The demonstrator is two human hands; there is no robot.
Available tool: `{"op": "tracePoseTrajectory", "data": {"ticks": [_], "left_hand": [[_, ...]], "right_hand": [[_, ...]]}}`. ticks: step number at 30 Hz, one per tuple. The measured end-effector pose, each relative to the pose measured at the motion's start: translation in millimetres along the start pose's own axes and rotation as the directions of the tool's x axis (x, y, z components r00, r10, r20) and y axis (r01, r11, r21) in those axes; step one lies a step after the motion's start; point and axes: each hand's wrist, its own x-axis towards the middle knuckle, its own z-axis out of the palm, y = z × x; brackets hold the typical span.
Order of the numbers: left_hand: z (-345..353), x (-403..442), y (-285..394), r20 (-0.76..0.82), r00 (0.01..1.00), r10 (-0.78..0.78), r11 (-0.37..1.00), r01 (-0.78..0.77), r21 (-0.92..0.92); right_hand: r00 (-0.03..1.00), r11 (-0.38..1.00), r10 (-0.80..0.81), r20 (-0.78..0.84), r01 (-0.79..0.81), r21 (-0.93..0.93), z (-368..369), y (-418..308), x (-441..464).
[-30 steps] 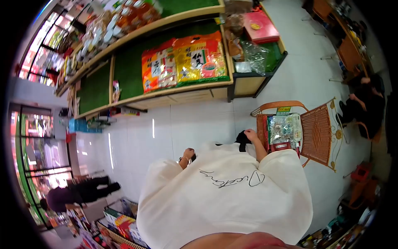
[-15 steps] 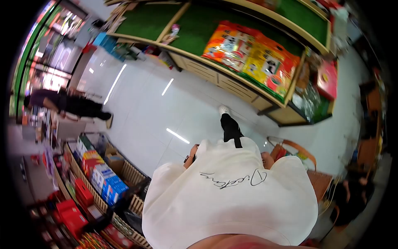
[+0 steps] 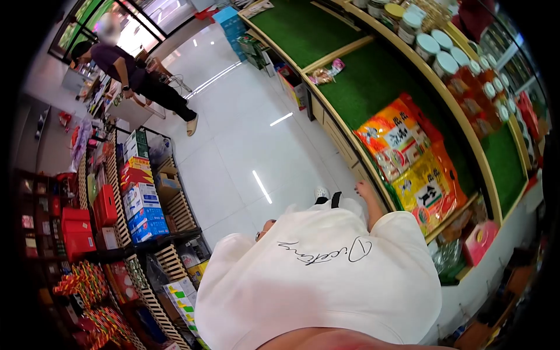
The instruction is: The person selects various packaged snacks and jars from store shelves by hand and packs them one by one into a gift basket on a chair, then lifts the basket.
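My right hand (image 3: 363, 189) hangs beside the wooden front of the green-lined display shelf (image 3: 344, 133), its fingers loosely bent and apart, with nothing in them. Whether it touches the shelf edge is unclear. Low at my left side, my left hand (image 3: 268, 225) is mostly hidden behind my white top (image 3: 315, 274); its fingers do not show clearly. On the shelf lie an orange snack bag (image 3: 394, 137) and a yellow snack bag (image 3: 429, 189), with a small pink-topped packet (image 3: 328, 72) farther along.
A person (image 3: 140, 73) in dark clothes stands at the upper left, near a counter. Slatted bins (image 3: 185, 213) with blue and white boxes (image 3: 143, 213) line the left side. Lidded jars (image 3: 429, 44) fill the upper shelf tier. Pale tiled floor (image 3: 233, 157) runs between bins and shelf.
The view has turned and moved forward along the aisle. The wicker chair has left the view, and the shelf is now beside my right hand. More bins show on the left.
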Motion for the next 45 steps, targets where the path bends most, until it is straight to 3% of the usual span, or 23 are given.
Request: {"op": "tracePoseTrajectory", "data": {"ticks": [3, 7, 8, 10, 12, 13, 15, 17, 20, 21, 24, 25, 27, 28, 29, 31, 35, 36, 37, 38, 40, 42, 45], "left_hand": [[-32, 10, 58, -0.031, 0.999, -0.034, 0.999, 0.034, -0.029], [-31, 109, 10, 0.069, 0.940, 0.335, 0.938, -0.340, 0.072], [-46, 97, 17, 0.062, 0.967, 0.247, 0.949, -0.229, -0.215], [-75, 74, 37, 0.118, 0.993, -0.021, 0.704, 0.098, -0.703], [-67, 83, 26, 0.064, 0.990, -0.128, 0.516, 0.122, -0.848], [-60, 88, 20, 0.014, 0.984, -0.180, 0.542, 0.111, -0.833], [-45, 98, 8, -0.061, 0.973, -0.223, 0.640, 0.099, -0.762], [-45, 113, 3, -0.060, 0.990, -0.124, 0.797, 0.064, -0.600], [-58, 151, 5, -0.031, 1.000, -0.005, 0.901, -0.009, -0.434], [-67, 168, 8, -0.028, 0.999, 0.029, 0.916, -0.037, -0.399], [-94, 223, 13, -0.010, 0.985, 0.170, 0.943, -0.166, -0.288], [-105, 243, 13, -0.001, 0.969, 0.247, 0.942, -0.240, -0.234], [-148, 279, 29, 0.029, 0.880, 0.473, 0.879, -0.470, -0.078], [-163, 301, 35, 0.054, 0.774, 0.631, 0.775, -0.632, 0.019], [-178, 314, 29, 0.108, 0.845, 0.523, 0.852, -0.518, -0.073], [-280, 269, 82, 0.210, 0.938, 0.277, 0.948, -0.231, -0.219], [-282, 359, 63, 0.397, 0.917, 0.031, 0.803, 0.213, -0.556], [-291, 366, 63, 0.254, 0.925, 0.282, 0.891, -0.155, -0.427], [-301, 374, 65, 0.153, 0.827, 0.540, 0.834, -0.503, -0.225], [-311, 385, 70, 0.114, 0.638, 0.761, 0.640, -0.768, 0.020], [-301, 398, 74, 0.061, 0.828, 0.557, 0.751, -0.472, -0.461], [-299, 404, 79, 0.064, 0.931, 0.359, 0.810, -0.277, -0.517], [-309, 420, 89, 0.056, 0.976, 0.209, 0.857, -0.156, -0.492]], "right_hand": [[0.989, 0.996, -0.085, 0.120, 0.087, -0.016, 15, -53, 57], [0.948, 0.907, -0.086, 0.306, 0.202, -0.370, 42, -40, 128], [0.940, 0.874, -0.060, 0.337, 0.212, -0.437, 46, -38, 135], [0.929, 0.823, -0.068, 0.364, 0.258, -0.506, 55, -36, 136], [0.928, 0.805, -0.066, 0.367, 0.267, -0.529, 61, -21, 131], [0.928, 0.800, -0.030, 0.370, 0.244, -0.548, 64, -16, 134], [0.813, 0.784, 0.249, 0.527, 0.150, -0.603, 54, -40, 135], [0.895, 0.762, 0.216, 0.391, 0.096, -0.640, 52, -36, 152], [0.955, 0.773, 0.164, 0.248, 0.032, -0.633, 50, -56, 162], [0.968, 0.788, 0.133, 0.211, 0.026, -0.615, 55, -79, 172], [0.912, 0.827, 0.317, 0.261, -0.132, -0.546, 81, -133, 191], [0.904, 0.822, 0.293, 0.312, -0.072, -0.564, 90, -152, 196], [0.881, 0.806, 0.235, 0.410, 0.059, -0.589, 113, -199, 220], [0.888, 0.814, 0.240, 0.392, 0.035, -0.579, 128, -219, 234], [0.893, 0.823, 0.247, 0.377, 0.012, -0.567, 148, -239, 250], [0.894, 0.848, 0.224, 0.387, 0.017, -0.529, 185, -272, 291], [0.881, 0.893, 0.095, 0.464, 0.131, -0.431, 244, -343, 336], [0.883, 0.903, 0.057, 0.467, 0.154, -0.400, 256, -363, 341], [0.885, 0.912, 0.011, 0.466, 0.183, -0.367, 267, -383, 355], [0.885, 0.917, -0.005, 0.465, 0.189, -0.351, 276, -402, 365], [0.886, 0.930, -0.014, 0.464, 0.182, -0.319, 291, -405, 372], [0.894, 0.935, 0.005, 0.448, 0.155, -0.320, 296, -404, 376], [0.892, 0.914, 0.126, 0.434, 0.065, -0.400, 291, -384, 385]]}}
